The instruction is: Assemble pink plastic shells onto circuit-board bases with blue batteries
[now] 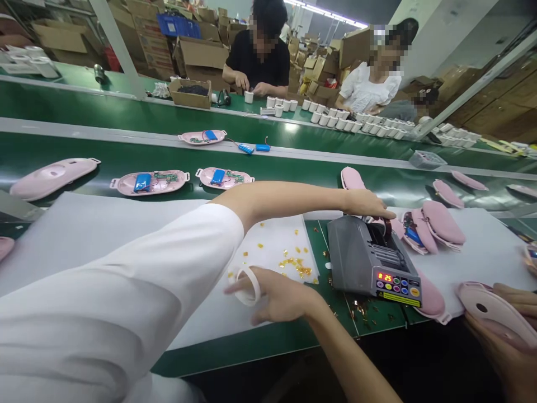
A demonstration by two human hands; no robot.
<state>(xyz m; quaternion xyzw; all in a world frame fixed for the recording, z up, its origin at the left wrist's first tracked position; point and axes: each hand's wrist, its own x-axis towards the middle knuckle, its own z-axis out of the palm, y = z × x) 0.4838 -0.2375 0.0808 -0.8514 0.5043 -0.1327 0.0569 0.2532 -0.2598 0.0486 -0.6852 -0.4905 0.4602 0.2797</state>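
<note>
My left arm crosses over to the grey tape dispenser (pixel 361 257), whose red display lights up. There my left hand (pixel 367 202) has its fingers closed at a brown tape roll (pixel 386 228) on top of the machine; the fingertips are partly hidden. In front of the dispenser, to its left, my right hand (pixel 283 294) holds a thin white ring (pixel 254 285), like a tape core, looped about its fingers. Below and beyond it, small amber tape pieces (pixel 296 264) lie scattered on a white sheet (pixel 247 246).
Pink shells with blue batteries (pixel 151 183) line the green bench. Closed pink cases (pixel 442 224) are piled right of the dispenser. At the right edge a co-worker's hands hold a pink shell (pixel 497 313). Two people sit across, near white cylindrical parts (pixel 335 120).
</note>
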